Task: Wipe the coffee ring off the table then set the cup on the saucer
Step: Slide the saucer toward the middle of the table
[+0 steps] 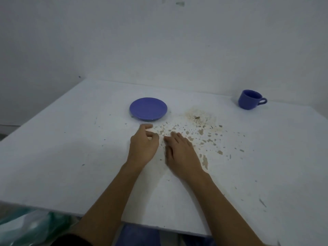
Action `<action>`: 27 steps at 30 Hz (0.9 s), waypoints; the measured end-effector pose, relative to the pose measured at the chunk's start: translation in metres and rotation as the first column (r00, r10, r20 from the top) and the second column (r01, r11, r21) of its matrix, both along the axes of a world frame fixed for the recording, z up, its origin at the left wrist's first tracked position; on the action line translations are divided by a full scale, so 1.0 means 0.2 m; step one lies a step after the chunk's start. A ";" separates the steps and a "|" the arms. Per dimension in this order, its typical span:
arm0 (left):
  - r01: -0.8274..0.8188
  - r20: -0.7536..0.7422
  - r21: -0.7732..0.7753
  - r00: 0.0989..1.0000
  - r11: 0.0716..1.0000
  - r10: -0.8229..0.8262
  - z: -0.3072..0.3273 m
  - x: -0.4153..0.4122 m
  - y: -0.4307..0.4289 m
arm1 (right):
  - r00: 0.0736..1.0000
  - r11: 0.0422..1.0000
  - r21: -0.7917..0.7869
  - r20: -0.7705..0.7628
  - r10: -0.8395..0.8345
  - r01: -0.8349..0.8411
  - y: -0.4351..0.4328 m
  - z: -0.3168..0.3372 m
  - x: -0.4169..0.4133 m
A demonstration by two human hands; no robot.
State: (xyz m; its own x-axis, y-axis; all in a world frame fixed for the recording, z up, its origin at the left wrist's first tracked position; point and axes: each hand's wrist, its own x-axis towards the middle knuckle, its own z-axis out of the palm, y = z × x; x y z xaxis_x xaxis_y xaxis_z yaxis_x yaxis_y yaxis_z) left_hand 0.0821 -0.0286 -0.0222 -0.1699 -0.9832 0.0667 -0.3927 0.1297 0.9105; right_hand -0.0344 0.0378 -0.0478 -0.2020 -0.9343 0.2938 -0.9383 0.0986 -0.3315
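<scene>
A blue saucer (148, 108) lies flat on the white table (62, 148), left of centre. A blue cup (250, 99) stands upright at the far right, handle pointing right, well apart from the saucer. Between them spreads a brown coffee stain (198, 119) with many spatters running toward me. My left hand (143, 144) hovers just in front of the saucer, fingers loosely curled and holding nothing. My right hand (181, 153) rests palm down on the table among the spatters, fingers stretched forward, nothing in it. No cloth is in view.
A white wall (159, 41) rises directly behind the table. Green translucent plastic (30, 226) sits below the table's near left edge. The table's near edge runs just under my forearms.
</scene>
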 end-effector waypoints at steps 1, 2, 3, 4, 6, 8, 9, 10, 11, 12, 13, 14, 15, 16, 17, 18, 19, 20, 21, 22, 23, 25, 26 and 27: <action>-0.019 -0.062 0.099 0.998 0.995 0.025 0.03 -0.02 -0.04 | 1.000 1.000 0.020 -0.003 -0.001 0.001 0.01 0.00 0.00; -0.024 -0.148 0.204 0.988 0.979 0.055 0.05 -0.04 -0.08 | 1.000 0.999 0.038 -0.003 -0.001 0.001 0.01 0.01 0.01; -0.016 -0.236 0.298 0.968 0.954 0.090 0.07 -0.06 -0.13 | 1.000 0.999 0.053 -0.004 0.000 0.000 0.01 0.01 0.00; -0.005 -0.306 0.365 0.944 0.931 0.125 0.09 -0.07 -0.17 | 1.000 0.998 0.061 -0.006 0.001 0.000 0.01 0.01 0.00; -0.012 -0.365 0.423 0.913 0.906 0.182 0.09 -0.09 -0.27 | 1.000 0.998 0.064 -0.003 -0.001 0.001 0.00 0.01 0.00; -0.028 -0.370 0.448 0.904 0.894 0.213 0.08 -0.10 -0.34 | 1.000 0.998 0.066 0.002 -0.001 0.000 0.00 0.01 0.00; -0.027 -0.376 0.459 0.900 0.888 0.222 0.07 -0.11 -0.38 | 1.000 0.998 0.068 -0.001 0.001 -0.001 0.01 0.01 0.00; -0.023 -0.385 0.470 0.894 0.883 0.228 0.07 -0.12 -0.41 | 1.000 0.998 0.070 -0.008 0.004 -0.004 0.00 0.01 0.00; -0.021 -0.393 0.476 0.889 0.879 0.234 0.06 -0.12 -0.43 | 1.000 0.997 0.071 -0.015 0.007 -0.006 0.00 0.00 0.00; -0.020 -0.401 0.477 0.885 0.879 0.237 0.06 -0.11 -0.45 | 1.000 0.998 0.070 -0.019 0.008 -0.007 0.00 0.00 0.00; -0.012 -0.413 0.474 0.880 0.880 0.234 0.06 -0.11 -0.47 | 1.000 0.998 0.068 -0.019 0.009 -0.007 0.00 0.00 0.00; 0.004 -0.433 0.470 0.872 0.883 0.227 0.05 -0.11 -0.48 | 1.000 0.998 0.065 -0.016 0.010 -0.009 0.00 0.00 -0.01; 0.027 -0.458 0.468 0.862 0.883 0.216 0.05 -0.11 -0.48 | 1.000 0.998 0.064 -0.011 0.011 -0.011 0.00 0.00 -0.01; 0.053 -0.478 0.473 0.854 0.879 0.206 0.06 -0.11 -0.49 | 1.000 0.998 0.063 -0.007 0.013 -0.013 0.00 0.00 -0.01; 0.076 -0.486 0.482 0.852 0.873 0.194 0.07 -0.11 -0.48 | 1.000 0.998 0.063 -0.006 0.015 -0.014 0.00 0.00 -0.01; 0.095 -0.477 0.489 0.861 0.867 0.175 0.08 -0.11 -0.49 | 1.000 0.998 0.063 -0.008 0.017 -0.016 0.00 0.00 -0.01; 0.111 -0.454 0.490 0.879 0.865 0.144 0.09 -0.12 -0.49 | 1.000 0.998 0.063 -0.010 0.017 -0.017 0.01 0.00 -0.01; 0.125 -0.420 0.488 0.901 0.864 0.106 0.09 -0.13 -0.49 | 1.000 0.998 0.062 -0.010 0.018 -0.017 0.00 0.00 -0.01; 0.142 -0.385 0.482 0.921 0.865 0.063 0.10 -0.15 -0.49 | 1.000 0.998 0.060 -0.009 0.019 -0.018 0.00 0.01 -0.01; 0.164 -0.354 0.472 0.935 0.866 0.016 0.11 -0.18 -0.49 | 1.000 0.998 0.057 -0.006 0.018 -0.018 0.00 0.01 -0.01; 0.195 -0.331 0.462 0.943 0.865 -0.036 0.13 -0.22 -0.48 | 1.000 0.999 0.052 -0.005 0.016 -0.016 0.00 0.01 -0.01; 0.266 -0.302 0.447 0.944 0.854 -0.135 0.17 -0.31 -0.47 | 1.000 0.999 0.037 -0.008 0.012 -0.012 0.01 0.01 -0.01; 0.301 -0.290 0.444 0.939 0.844 -0.183 0.19 -0.37 -0.47 | 1.000 0.999 0.032 -0.007 0.014 -0.014 0.01 0.01 -0.01; 0.335 -0.278 0.445 0.933 0.830 -0.227 0.22 -0.42 -0.46 | 1.000 0.999 0.031 -0.002 0.018 -0.018 0.01 0.01 -0.01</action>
